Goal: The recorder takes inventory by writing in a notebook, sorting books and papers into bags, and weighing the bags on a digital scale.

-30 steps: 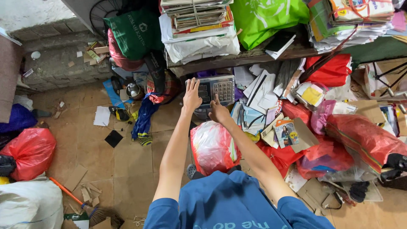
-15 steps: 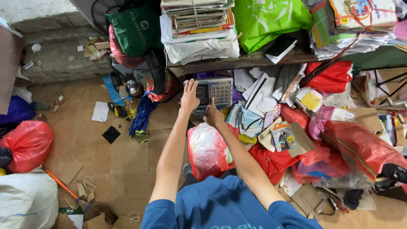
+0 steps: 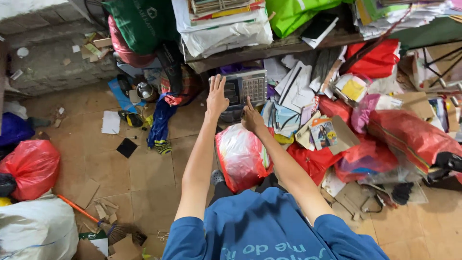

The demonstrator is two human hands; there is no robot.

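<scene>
Centrally, at 12 o'clock from the blue-shirted torso, a grey weighing scale console is seen on the floor under the edge of a wooden shelf. Its long axis is laid from 9 to 3 o'clock, slightly tilted, with the keypad face turned up toward the camera.

Left hand: fingers spread apart and flat, laid against the 9 o'clock end of the console; nothing is grasped.

Right hand: fingers mostly curled together, the index finger extended to 12 o'clock and touching the keypad's lower edge; nothing is clamped.

Red plastic bag: filled, set between the two forearms, just at 6 o'clock of the console.

Loose papers and booklets: heaped at 3 o'clock of the console.

Second red bag: well apart at 9 o'clock, near a broom at 8 o'clock.

Green bag: hung at 11 o'clock.
</scene>
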